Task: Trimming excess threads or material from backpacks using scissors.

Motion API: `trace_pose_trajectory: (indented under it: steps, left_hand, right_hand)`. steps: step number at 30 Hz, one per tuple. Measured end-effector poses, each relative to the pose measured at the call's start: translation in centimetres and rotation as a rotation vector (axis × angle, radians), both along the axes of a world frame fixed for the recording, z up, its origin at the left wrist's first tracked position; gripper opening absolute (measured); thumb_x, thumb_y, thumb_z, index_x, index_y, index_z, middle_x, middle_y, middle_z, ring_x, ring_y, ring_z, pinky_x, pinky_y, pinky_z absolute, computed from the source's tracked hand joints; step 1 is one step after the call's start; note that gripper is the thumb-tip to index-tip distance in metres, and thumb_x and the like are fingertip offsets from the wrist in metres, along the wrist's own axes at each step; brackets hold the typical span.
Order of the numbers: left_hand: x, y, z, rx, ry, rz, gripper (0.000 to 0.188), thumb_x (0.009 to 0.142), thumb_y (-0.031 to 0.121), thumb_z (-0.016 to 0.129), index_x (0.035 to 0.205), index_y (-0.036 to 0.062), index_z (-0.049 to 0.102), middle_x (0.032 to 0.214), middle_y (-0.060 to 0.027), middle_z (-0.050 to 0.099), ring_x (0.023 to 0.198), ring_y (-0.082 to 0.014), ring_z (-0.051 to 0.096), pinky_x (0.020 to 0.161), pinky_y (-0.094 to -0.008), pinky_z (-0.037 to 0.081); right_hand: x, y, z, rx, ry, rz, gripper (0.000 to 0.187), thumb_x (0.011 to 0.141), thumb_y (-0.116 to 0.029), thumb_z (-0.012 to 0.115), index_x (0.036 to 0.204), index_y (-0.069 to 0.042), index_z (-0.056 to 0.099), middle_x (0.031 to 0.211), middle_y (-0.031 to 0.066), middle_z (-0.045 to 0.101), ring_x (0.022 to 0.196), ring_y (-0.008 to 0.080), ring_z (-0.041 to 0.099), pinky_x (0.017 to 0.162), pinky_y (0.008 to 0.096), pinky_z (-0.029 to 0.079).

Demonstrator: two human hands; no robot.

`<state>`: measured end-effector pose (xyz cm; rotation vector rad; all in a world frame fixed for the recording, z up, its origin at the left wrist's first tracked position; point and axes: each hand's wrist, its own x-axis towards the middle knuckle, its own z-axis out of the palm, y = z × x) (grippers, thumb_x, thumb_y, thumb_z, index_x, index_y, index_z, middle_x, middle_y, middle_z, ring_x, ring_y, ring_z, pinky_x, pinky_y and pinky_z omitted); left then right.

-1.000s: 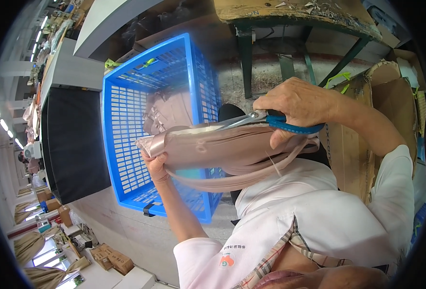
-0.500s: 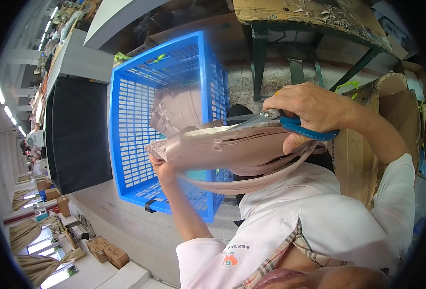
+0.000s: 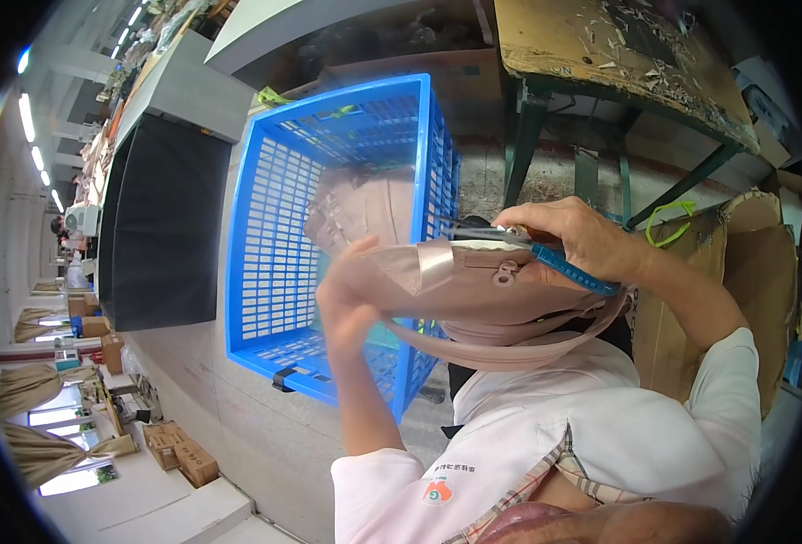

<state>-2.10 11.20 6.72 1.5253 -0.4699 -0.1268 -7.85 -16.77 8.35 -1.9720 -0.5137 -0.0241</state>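
A dusty-pink bag (image 3: pixel 473 288) with a metal zip pull and a long strap is held across in front of me, partly over the blue basket. My left hand (image 3: pixel 347 295), blurred by motion, grips its left end. With my right hand (image 3: pixel 587 240) I hold blue-handled scissors (image 3: pixel 571 269) at the bag's upper edge; the blades point left along the pale seam. Whether the blades touch the fabric cannot be made out. Another pink bag (image 3: pixel 365 208) lies inside the blue plastic basket (image 3: pixel 424 127).
A scrap-strewn table (image 3: pixel 600 68) on green legs stands at the far right. Cardboard boxes (image 3: pixel 682 281) are on the right, beside my right arm. A black box-shaped container (image 3: pixel 165 227) stands left of the basket.
My left hand has moved right and up along the bag. The bag has turned so its zip pull and a shiny patch face up. The scissors stay at its upper edge.
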Motion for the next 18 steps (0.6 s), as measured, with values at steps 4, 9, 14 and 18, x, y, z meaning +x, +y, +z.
trace_pose_trajectory:
  steps: [4, 9, 14, 18]
  left_hand:
    - [-0.5, -0.8, 2.0, -0.066, 0.000, 0.131, 0.052, 0.066, 0.032, 0.068, 0.098, -0.0072, 0.057, 0.091, -0.0119, 0.061, 0.084, -0.0144, 0.056, 0.076, -0.0246, 0.042]
    - [-1.3, -2.1, 3.4, 0.018, 0.082, 0.216, 0.026, 0.064, 0.000, 0.065, 0.088, -0.0051, 0.060, 0.081, -0.0093, 0.063, 0.074, -0.0125, 0.058, 0.071, -0.0235, 0.045]
    - [-2.2, -2.3, 3.0, 0.064, 0.051, 0.220, 0.023, 0.063, -0.003, 0.064, 0.086, -0.0035, 0.062, 0.080, -0.0080, 0.064, 0.074, -0.0122, 0.059, 0.071, -0.0221, 0.045]
    - [-2.0, -2.4, 2.4, 0.011, 0.006, 0.203, 0.022, 0.062, -0.007, 0.063, 0.084, -0.0028, 0.062, 0.079, -0.0054, 0.063, 0.073, -0.0111, 0.058, 0.068, -0.0216, 0.045]
  right_hand:
    - [-0.4, 0.9, 0.4, 0.044, 0.045, -0.022, 0.046, 0.066, -0.013, 0.069, 0.107, -0.001, 0.051, 0.077, 0.0157, 0.057, 0.065, 0.0267, 0.056, 0.060, 0.0331, 0.045]
    - [-0.8, 1.2, 0.4, -0.053, -0.085, -0.044, 0.045, 0.065, -0.010, 0.069, 0.105, -0.002, 0.050, 0.073, 0.0133, 0.055, 0.064, 0.0246, 0.055, 0.059, 0.0323, 0.044]
    - [-1.1, 0.9, 0.5, -0.039, 0.006, -0.010, 0.047, 0.067, -0.013, 0.070, 0.108, -0.003, 0.050, 0.073, 0.0120, 0.056, 0.064, 0.0227, 0.055, 0.058, 0.0301, 0.044]
    - [-0.3, 0.6, 1.4, 0.095, 0.085, -0.054, 0.050, 0.069, -0.015, 0.070, 0.113, -0.004, 0.049, 0.077, 0.0102, 0.059, 0.065, 0.0156, 0.055, 0.060, 0.0275, 0.044]
